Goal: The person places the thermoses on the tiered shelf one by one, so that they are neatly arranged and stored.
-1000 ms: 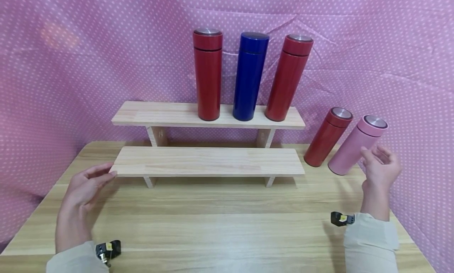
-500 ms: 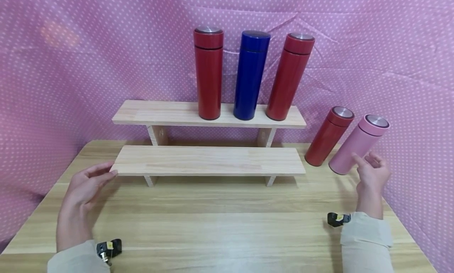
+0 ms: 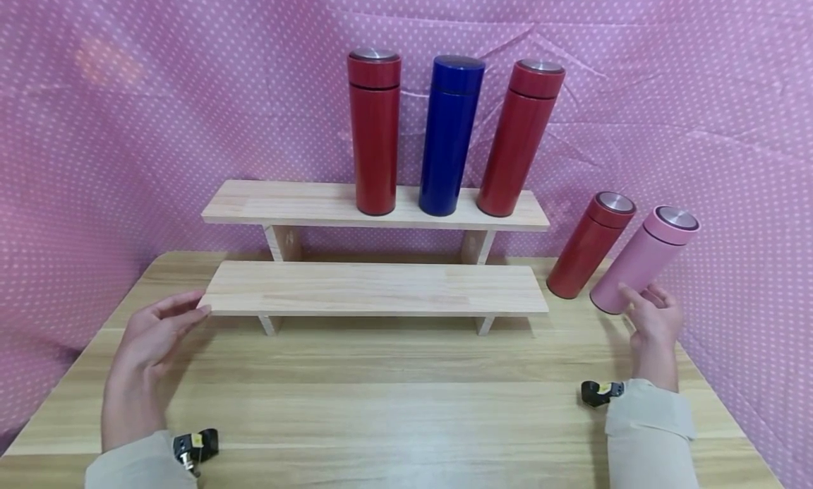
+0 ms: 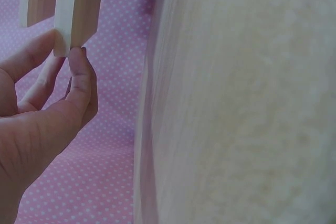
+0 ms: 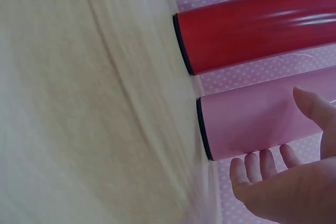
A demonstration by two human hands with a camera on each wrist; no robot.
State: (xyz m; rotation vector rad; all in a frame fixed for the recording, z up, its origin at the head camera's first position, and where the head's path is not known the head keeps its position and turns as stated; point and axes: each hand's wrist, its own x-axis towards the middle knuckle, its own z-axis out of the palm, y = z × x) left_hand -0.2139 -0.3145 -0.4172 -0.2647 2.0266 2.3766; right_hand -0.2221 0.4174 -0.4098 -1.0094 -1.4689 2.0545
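My left hand (image 3: 154, 337) pinches the left end of the lower wooden shelf board (image 3: 375, 289) between thumb and fingers. The left wrist view shows the fingertips of this hand (image 4: 52, 108) on the corner of the board (image 4: 64, 19). A pink thermos (image 3: 641, 263) stands upright on the table at the right, its lid on. Beside it is my right hand (image 3: 654, 323), thumb overlapping the lower part of the thermos. In the right wrist view, the fingertips lie right at the edge of the pink thermos (image 5: 252, 119), fingers loosely spread.
A red thermos (image 3: 587, 249) stands just left of the pink one. On the upper shelf (image 3: 286, 203) are a red thermos (image 3: 375, 136), a blue thermos (image 3: 451, 136) and another red thermos (image 3: 519, 140). Pink dotted cloth (image 3: 190, 87) hangs behind the wooden table (image 3: 381, 404).
My right hand has moved left and down along the pink thermos, from its upper part to near its base. The left hand has kept its hold on the shelf board. The thermoses stand as before.
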